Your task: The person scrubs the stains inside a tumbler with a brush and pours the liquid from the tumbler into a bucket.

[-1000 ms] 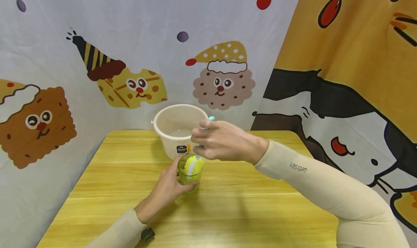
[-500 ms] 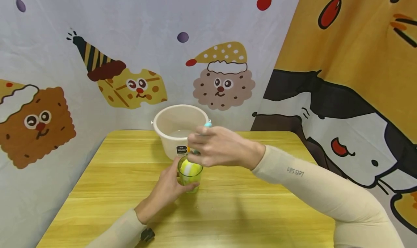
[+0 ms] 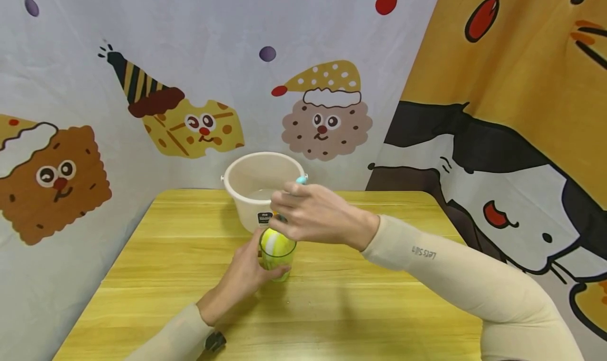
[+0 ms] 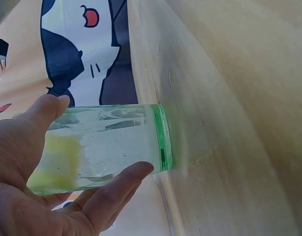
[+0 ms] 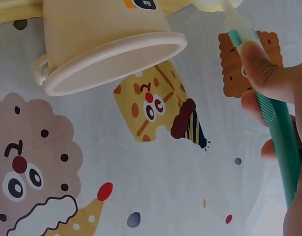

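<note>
Left hand point(image 3: 250, 263) grips the glass point(image 3: 285, 251), probably to steady it; right hand point(image 3: 315, 213), at one o'clock, holds the sponge brush point(image 5: 284, 147) head-down inside.

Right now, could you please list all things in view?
table: 1, yellow wood, below
bucket: 1, cream, table's far side
label: 1, black-orange, on bucket
glass: 1, greenish, before bucket
sponge head: 1, yellow-white, in glass
brush handle: 1, teal, above glass
sleeves: 2, cream, both sides
dark object: 1, black, beside left sleeve
backdrop cloth: count unclear, white and orange, behind table
left hand: 1, bare, around glass
right hand: 1, bare, around brush handle
</note>
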Demonstrator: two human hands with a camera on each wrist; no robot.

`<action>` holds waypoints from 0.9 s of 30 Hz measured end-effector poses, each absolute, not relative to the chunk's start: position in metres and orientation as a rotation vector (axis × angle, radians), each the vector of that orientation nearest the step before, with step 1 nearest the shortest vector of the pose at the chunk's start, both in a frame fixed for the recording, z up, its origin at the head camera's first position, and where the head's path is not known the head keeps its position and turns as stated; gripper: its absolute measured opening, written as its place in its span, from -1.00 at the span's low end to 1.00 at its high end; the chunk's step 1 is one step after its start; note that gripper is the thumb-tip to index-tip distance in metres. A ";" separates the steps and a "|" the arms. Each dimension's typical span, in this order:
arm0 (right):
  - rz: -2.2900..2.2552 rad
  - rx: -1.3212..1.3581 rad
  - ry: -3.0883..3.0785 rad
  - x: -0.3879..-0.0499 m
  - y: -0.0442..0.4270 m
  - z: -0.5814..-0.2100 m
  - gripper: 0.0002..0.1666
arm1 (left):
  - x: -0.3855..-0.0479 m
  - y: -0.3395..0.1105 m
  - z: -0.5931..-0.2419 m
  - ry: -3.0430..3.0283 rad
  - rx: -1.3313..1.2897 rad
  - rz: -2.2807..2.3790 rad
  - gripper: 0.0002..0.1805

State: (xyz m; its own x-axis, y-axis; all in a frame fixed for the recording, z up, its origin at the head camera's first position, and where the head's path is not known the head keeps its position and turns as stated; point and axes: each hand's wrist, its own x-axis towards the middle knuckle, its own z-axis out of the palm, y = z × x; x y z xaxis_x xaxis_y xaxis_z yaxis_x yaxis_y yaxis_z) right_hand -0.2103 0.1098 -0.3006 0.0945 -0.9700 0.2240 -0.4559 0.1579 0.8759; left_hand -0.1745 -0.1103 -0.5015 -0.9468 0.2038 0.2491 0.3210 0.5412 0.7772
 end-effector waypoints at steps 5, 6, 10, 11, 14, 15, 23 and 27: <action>-0.743 1.420 -1.556 -0.210 0.108 -0.302 -0.78 | -0.174 -0.109 -0.500 -2.652 -0.441 -1.344 0.12; -0.748 1.421 -1.564 -0.210 0.108 -0.302 -0.78 | -0.174 -0.109 -0.500 -2.652 -0.442 -1.340 0.12; -0.758 1.429 -1.571 -0.210 0.110 -0.303 -0.78 | -0.174 -0.108 -0.500 -2.636 -0.460 -1.308 0.10; -0.761 1.431 -1.570 -0.209 0.110 -0.303 -0.79 | -0.173 -0.108 -0.500 -2.633 -0.462 -1.301 0.10; -0.769 1.433 -1.564 -0.210 0.112 -0.304 -0.79 | -0.174 -0.108 -0.500 -2.629 -0.459 -1.288 0.09; -0.771 1.435 -1.564 -0.210 0.112 -0.304 -0.78 | -0.174 -0.108 -0.500 -2.631 -0.456 -1.285 0.09; -0.768 1.455 -1.571 -0.211 0.114 -0.306 -0.77 | -0.175 -0.108 -0.498 -2.650 -0.445 -1.292 0.15; -0.767 1.472 -1.575 -0.211 0.114 -0.309 -0.80 | -0.175 -0.108 -0.496 -2.659 -0.442 -1.311 0.17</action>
